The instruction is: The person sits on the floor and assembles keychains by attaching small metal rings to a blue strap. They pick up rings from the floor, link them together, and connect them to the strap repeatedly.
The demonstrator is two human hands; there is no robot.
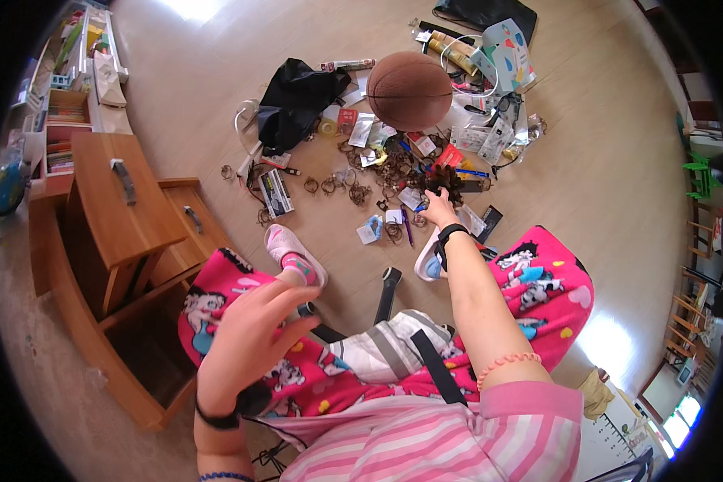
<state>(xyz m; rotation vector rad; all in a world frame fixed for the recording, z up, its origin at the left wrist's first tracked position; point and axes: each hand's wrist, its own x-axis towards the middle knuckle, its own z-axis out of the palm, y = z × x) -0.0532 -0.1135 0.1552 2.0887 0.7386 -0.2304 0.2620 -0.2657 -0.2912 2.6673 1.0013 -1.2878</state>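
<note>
My right hand (440, 210) reaches down into the heap of small things on the floor, its fingers drawn together. What lies between the fingertips is too small to make out. A dark brown, spiky thing like a pine cone (447, 185) is right beside the fingers, and a small blue piece (420, 207) shows at the thumb. Nearby lie a purple pen (408, 228) and many brown looped bands (394, 170). Over my left thigh hovers my left hand (253, 333), open, with thumb and fingers apart and nothing in it.
A basketball (410, 91) sits at the heap's far side. Left of it lie a black bag (297, 100) and a small box (276, 193). A patterned white box (506, 56) stands far right. Pulled-out wooden drawers (124, 201) are at my left, beside shelves (68, 104).
</note>
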